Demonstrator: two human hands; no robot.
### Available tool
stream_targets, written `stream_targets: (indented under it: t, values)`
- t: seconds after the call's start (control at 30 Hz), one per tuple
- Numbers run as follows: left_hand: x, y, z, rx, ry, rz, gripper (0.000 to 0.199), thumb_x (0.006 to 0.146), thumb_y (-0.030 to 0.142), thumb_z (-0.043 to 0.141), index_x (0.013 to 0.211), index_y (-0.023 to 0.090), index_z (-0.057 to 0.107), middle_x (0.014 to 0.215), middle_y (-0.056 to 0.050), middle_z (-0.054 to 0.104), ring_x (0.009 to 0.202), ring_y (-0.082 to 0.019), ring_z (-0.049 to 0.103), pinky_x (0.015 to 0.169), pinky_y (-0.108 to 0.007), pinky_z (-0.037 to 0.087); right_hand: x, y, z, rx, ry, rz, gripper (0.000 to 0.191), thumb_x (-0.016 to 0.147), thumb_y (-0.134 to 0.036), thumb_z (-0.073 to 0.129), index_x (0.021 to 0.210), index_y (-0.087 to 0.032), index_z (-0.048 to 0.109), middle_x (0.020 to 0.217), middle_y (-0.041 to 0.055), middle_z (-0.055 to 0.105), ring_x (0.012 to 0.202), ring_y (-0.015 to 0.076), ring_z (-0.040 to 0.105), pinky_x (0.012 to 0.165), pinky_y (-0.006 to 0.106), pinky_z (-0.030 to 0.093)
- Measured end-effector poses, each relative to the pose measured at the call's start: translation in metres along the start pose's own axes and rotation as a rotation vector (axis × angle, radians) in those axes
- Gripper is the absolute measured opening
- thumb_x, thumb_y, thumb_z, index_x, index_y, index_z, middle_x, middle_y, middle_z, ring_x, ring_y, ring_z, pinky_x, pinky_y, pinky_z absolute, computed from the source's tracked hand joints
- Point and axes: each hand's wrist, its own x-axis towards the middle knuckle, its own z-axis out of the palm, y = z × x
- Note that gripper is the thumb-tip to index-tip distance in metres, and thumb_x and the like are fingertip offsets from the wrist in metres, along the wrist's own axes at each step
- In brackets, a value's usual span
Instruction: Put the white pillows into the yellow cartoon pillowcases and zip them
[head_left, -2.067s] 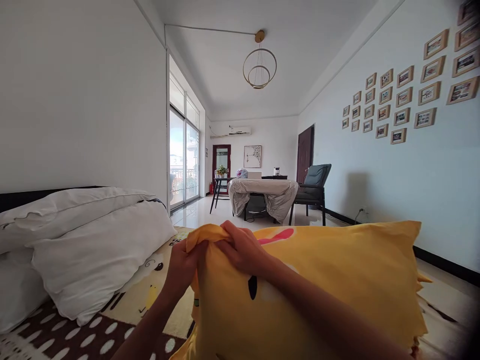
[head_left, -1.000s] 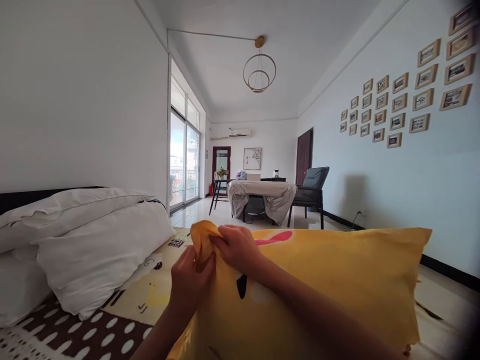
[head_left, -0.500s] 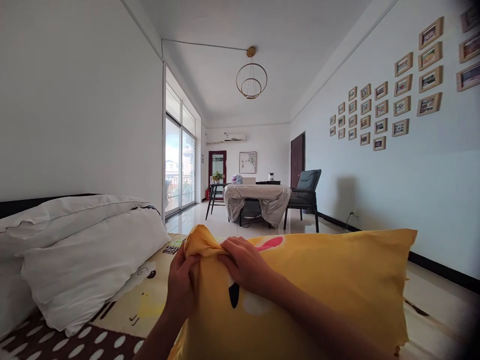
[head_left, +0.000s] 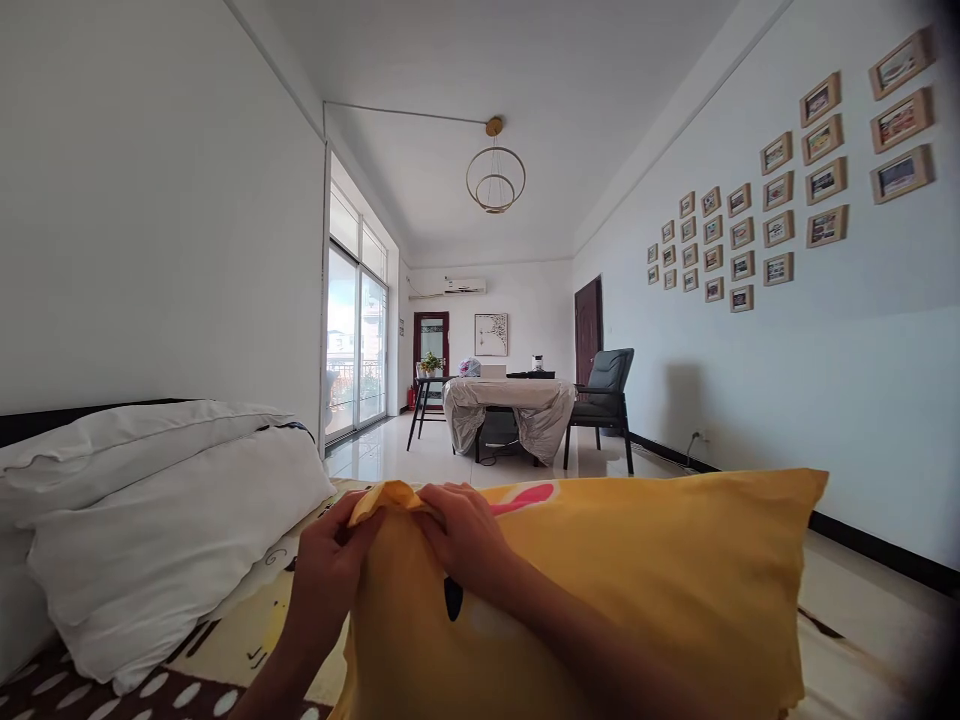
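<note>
A plump yellow pillow [head_left: 660, 570] with a printed cartoon face lies lengthwise in front of me. My left hand [head_left: 330, 550] is closed on the gathered cloth at its upper left corner, thumb pressed against the fabric. Close beside it, my right hand [head_left: 461, 530] pinches the same yellow edge, its forearm lying across the pillow's front. Between the two hands the cloth bunches up in a small fold. The pillow's lower part runs out of the picture.
White pillows [head_left: 172, 540] are stacked on the left, on a patterned bedspread [head_left: 217, 650]. Beyond the bed stand a covered table [head_left: 510, 400], a dark armchair [head_left: 607, 400] and a small stand with a plant [head_left: 430, 364]. Picture frames [head_left: 780, 228] hang on the right wall.
Both hands have shifted slightly left and down with the pillow's corner. The raised tuft of cloth between them is lower and flatter. The camera view has tilted and turned a little.
</note>
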Motion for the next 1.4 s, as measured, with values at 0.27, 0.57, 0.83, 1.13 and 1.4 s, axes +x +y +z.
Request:
stream_targets:
  t: [0.27, 0.57, 0.83, 1.13, 1.4]
  values:
    - [0.002, -0.018, -0.003, 0.196, 0.145, 0.129, 0.015, 0.064, 0.03, 0.065, 0.071, 0.019, 0.058, 0.059, 0.004, 0.052, 0.056, -0.012, 0.045, 0.052, -0.02, 0.038, 0.005, -0.007, -0.003, 0.157, -0.056, 0.103, 0.018, 0.072, -0.017, 0.056, 0.062, -0.019, 0.042, 0.061, -0.0043, 0.045, 0.059, 0.0105, 0.038, 0.055, 0.022, 0.026]
    - [-0.002, -0.007, -0.003, 0.288, 0.092, 0.178, 0.018, 0.074, 0.034, 0.055, 0.063, 0.019, 0.056, 0.055, 0.003, 0.048, 0.056, -0.012, 0.043, 0.051, -0.021, 0.035, -0.002, -0.015, -0.013, 0.221, -0.181, 0.009, 0.025, 0.082, -0.023, 0.05, 0.061, -0.018, 0.038, 0.059, -0.0057, 0.04, 0.06, 0.0088, 0.035, 0.058, 0.023, 0.026]
    - [-0.014, 0.01, 0.005, 0.145, 0.138, 0.129, 0.02, 0.067, 0.029, 0.056, 0.084, 0.02, 0.062, 0.078, -0.001, 0.064, 0.066, -0.017, 0.055, 0.057, -0.023, 0.043, 0.004, -0.007, -0.01, 0.214, -0.156, 0.078, 0.008, 0.078, -0.027, 0.059, 0.076, -0.021, 0.055, 0.066, -0.0048, 0.053, 0.063, 0.0108, 0.045, 0.057, 0.021, 0.028]
    - [0.009, -0.024, 0.01, 0.405, 0.33, 0.226, 0.018, 0.071, 0.036, 0.056, 0.061, 0.02, 0.054, 0.051, 0.005, 0.047, 0.052, -0.011, 0.041, 0.053, -0.021, 0.035, 0.001, -0.009, -0.023, 0.066, -0.224, 0.028, 0.02, 0.084, -0.023, 0.053, 0.065, -0.017, 0.054, 0.065, -0.0015, 0.056, 0.062, 0.0113, 0.045, 0.057, 0.024, 0.027]
    - [0.014, -0.015, 0.009, 0.27, -0.095, 0.142, 0.027, 0.067, 0.043, 0.064, 0.06, 0.017, 0.059, 0.066, 0.0, 0.053, 0.062, -0.014, 0.047, 0.053, -0.022, 0.039, 0.001, 0.005, -0.023, 0.772, -0.245, 0.325, 0.019, 0.069, -0.032, 0.066, 0.076, -0.015, 0.063, 0.065, -0.0028, 0.052, 0.061, 0.0112, 0.048, 0.055, 0.022, 0.038]
